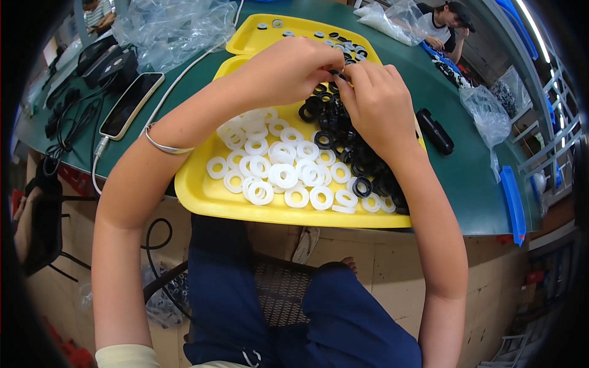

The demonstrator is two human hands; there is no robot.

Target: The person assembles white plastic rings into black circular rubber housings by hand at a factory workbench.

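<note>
Over the far part of a yellow tray (pixel 202 199), my left hand (pixel 300 69) and my right hand (pixel 381 104) meet with their fingertips closed. Between them they pinch a small black ring (pixel 337 74), mostly hidden by the fingers. Flat white rings (pixel 283 153) lie loosely heaped across the tray's left and near side. Below my right hand and forearm, a pile of black rings (pixel 324 140) fills the right side. Beyond my hands is a second yellow tray (pixel 242 38), where several black-and-white ring pieces (pixel 319 35) lie scattered.
A phone (pixel 132 104) with a plugged-in white cable lies left of the tray, near black cords and adapters (pixel 110 67). Clear plastic bags (pixel 178 30) sit at the far left. To the right are a black cylindrical object (pixel 434 132) and a blue strip (pixel 512 205). Another person (pixel 451 27) sits at the far right.
</note>
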